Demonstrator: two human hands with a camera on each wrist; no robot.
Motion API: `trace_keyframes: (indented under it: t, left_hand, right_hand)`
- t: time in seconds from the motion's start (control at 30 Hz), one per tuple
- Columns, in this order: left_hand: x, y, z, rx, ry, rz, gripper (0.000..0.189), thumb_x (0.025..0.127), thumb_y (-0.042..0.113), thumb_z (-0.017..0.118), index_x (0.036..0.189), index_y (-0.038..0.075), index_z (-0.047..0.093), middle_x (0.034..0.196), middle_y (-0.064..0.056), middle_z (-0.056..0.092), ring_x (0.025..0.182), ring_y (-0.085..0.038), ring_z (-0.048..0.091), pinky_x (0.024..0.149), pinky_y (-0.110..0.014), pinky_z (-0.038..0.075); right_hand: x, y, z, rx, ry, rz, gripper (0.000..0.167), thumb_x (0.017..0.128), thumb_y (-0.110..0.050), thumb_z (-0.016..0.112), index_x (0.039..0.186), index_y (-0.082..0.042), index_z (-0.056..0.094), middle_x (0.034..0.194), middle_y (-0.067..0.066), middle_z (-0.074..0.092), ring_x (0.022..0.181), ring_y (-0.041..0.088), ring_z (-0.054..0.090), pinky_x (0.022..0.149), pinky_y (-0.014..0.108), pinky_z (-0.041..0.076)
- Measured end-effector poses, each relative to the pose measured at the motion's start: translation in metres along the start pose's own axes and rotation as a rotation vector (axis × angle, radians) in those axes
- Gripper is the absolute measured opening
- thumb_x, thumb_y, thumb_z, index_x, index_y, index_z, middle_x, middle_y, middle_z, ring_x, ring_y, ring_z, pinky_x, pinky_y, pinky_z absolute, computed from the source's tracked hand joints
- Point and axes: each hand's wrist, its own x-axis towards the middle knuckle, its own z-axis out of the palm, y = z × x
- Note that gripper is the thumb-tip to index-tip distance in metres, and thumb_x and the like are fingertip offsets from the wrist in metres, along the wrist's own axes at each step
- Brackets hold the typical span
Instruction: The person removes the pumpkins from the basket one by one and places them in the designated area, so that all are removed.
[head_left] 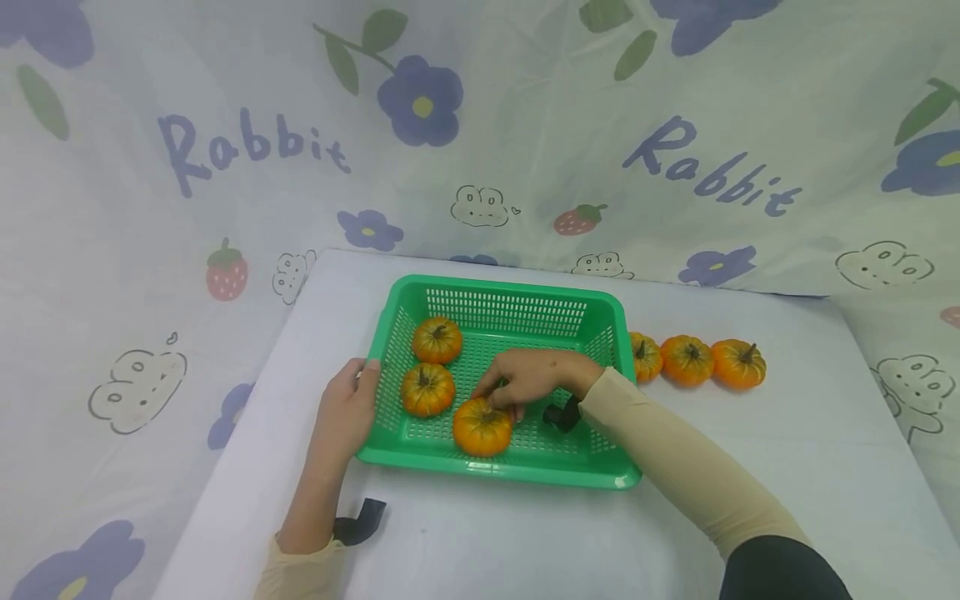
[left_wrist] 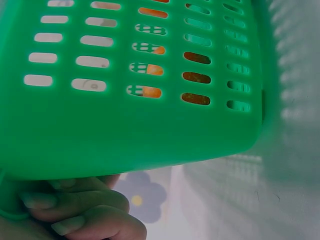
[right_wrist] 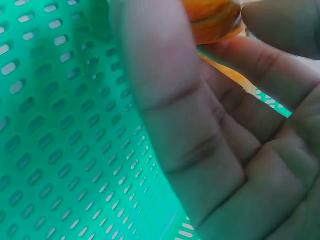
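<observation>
At the left end of the green basket (head_left: 562, 477), the left hand (head_left: 348, 404) grips the rim, fingers curled beneath. Inside, along the left, lie a rear pumpkin (head_left: 437, 341) and, just in front of it, a second pumpkin (head_left: 427, 390). To their right, near the front wall, a third pumpkin (head_left: 482, 427) is held between thumb and fingers of the right hand (head_left: 528, 375). Beyond the basket's right wall, three pumpkins (head_left: 689, 361) form a row on the white table (head_left: 795, 467).
</observation>
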Motion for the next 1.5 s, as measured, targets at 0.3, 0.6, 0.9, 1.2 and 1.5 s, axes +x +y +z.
trace_keyframes:
  t: [0.3,0.6,0.9,1.2,1.5]
  left_hand:
    - [0.001,0.001,0.001,0.011,-0.010,-0.007,0.065,0.111,0.057,0.031,0.143,0.005,0.054,0.111,-0.017,0.070,0.087,-0.026,0.064,0.070,-0.035,0.052]
    - [0.004,0.000,0.004,0.003,-0.009,-0.004,0.064,0.111,0.057,0.031,0.141,0.006,0.055,0.107,-0.016,0.071,0.083,-0.025,0.066,0.068,-0.035,0.054]
    - [0.001,-0.005,0.007,0.009,-0.005,-0.016,0.062,0.112,0.055,0.032,0.140,0.005,0.056,0.109,-0.016,0.069,0.086,-0.026,0.063,0.070,-0.035,0.052]
    - [-0.003,-0.005,0.005,0.023,0.006,-0.025,0.065,0.111,0.056,0.030,0.145,0.005,0.053,0.116,-0.018,0.068,0.091,-0.027,0.063,0.073,-0.036,0.051]
    - [-0.003,0.000,0.001,0.028,0.008,-0.017,0.065,0.112,0.056,0.029,0.146,0.005,0.052,0.118,-0.019,0.068,0.092,-0.028,0.063,0.075,-0.037,0.051]
  right_hand:
    - [-0.004,-0.001,-0.001,0.047,-0.007,0.001,0.028,0.103,-0.019,0.067,0.129,-0.010,0.070,0.099,-0.002,0.073,0.074,0.022,0.072,0.074,0.049,0.061]
    - [-0.006,0.000,0.001,0.119,-0.009,0.022,0.019,0.104,-0.023,0.067,0.118,-0.011,0.066,0.090,0.001,0.078,0.069,0.031,0.073,0.072,0.054,0.061]
    - [-0.031,0.000,-0.001,0.058,0.197,-0.030,0.028,0.103,-0.030,0.068,0.126,-0.013,0.066,0.112,0.001,0.071,0.087,0.019,0.073,0.077,0.039,0.061]
    - [-0.077,-0.011,0.004,-0.170,0.400,-0.085,0.042,0.106,-0.039,0.064,0.140,-0.015,0.066,0.132,-0.005,0.068,0.105,0.013,0.066,0.092,0.038,0.055]
    - [-0.129,-0.009,0.026,-0.017,0.592,-0.065,0.037,0.107,-0.030,0.063,0.142,-0.016,0.063,0.122,-0.004,0.070,0.078,0.015,0.071,0.078,0.034,0.059]
